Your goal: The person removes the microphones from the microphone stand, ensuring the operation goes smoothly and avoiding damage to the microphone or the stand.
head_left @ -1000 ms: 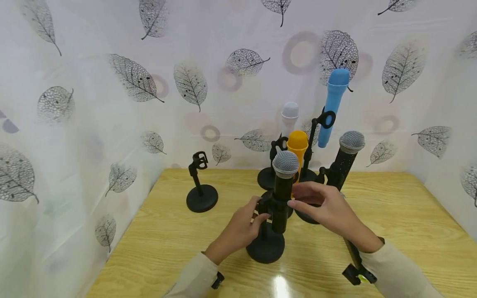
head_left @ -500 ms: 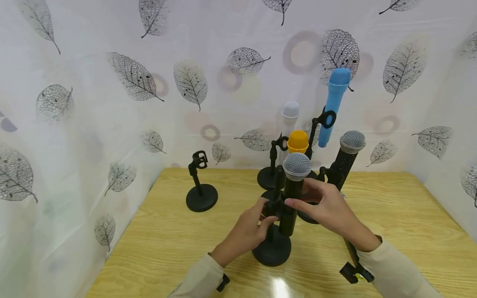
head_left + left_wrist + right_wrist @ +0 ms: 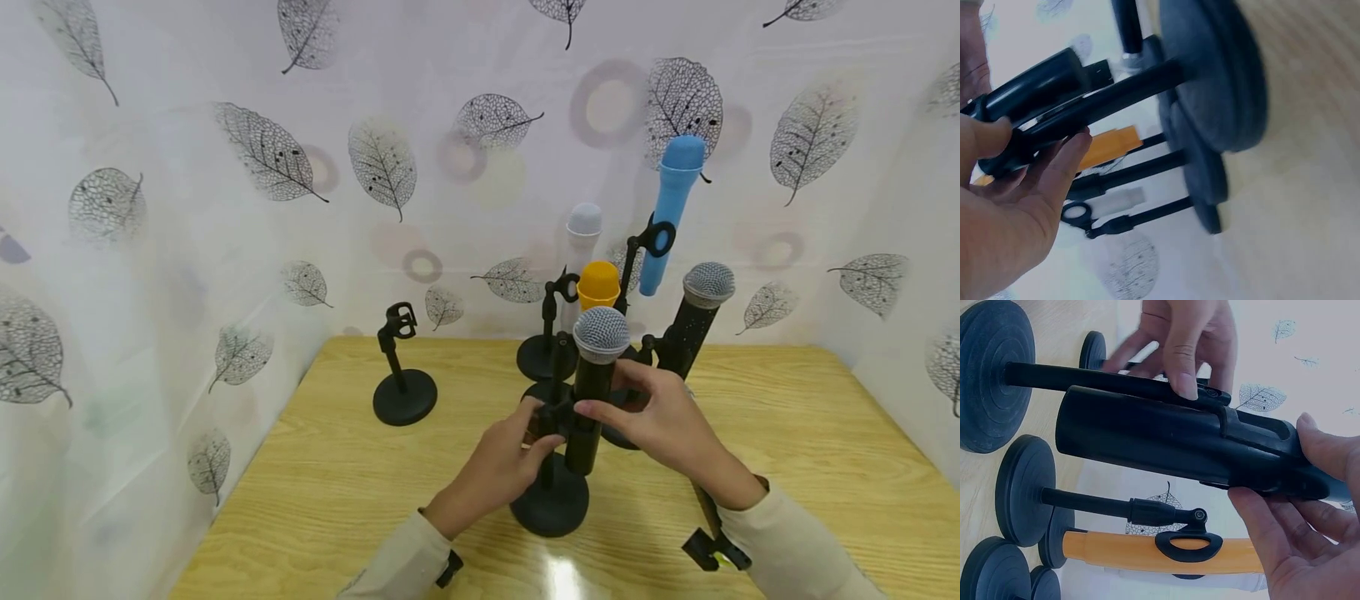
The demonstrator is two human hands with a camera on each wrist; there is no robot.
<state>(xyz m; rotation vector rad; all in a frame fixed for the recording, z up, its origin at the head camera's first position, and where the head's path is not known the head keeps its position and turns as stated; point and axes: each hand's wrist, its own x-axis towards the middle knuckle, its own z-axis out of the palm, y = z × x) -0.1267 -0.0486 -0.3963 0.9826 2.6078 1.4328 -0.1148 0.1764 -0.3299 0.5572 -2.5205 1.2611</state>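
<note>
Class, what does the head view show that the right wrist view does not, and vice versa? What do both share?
Only the head view: the blue microphone and both pale sleeves.

Only the right wrist view: the clip on the orange microphone.

Both: the left hand on a black stand, the right hand on a black microphone, and part of the orange microphone.

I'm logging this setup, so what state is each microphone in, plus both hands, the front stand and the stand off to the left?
Front black microphone, fitted to its stand, slightly tilted
Front stand, near upright, carrying that microphone
Left hand, gripping that stand's upper part
Right hand, holding that microphone
Left stand, upright, holding no microphone
Blue microphone, tilted, on a stand
White microphone, near upright, partly hidden
Orange microphone, partly hidden
Right black microphone, tilted
</note>
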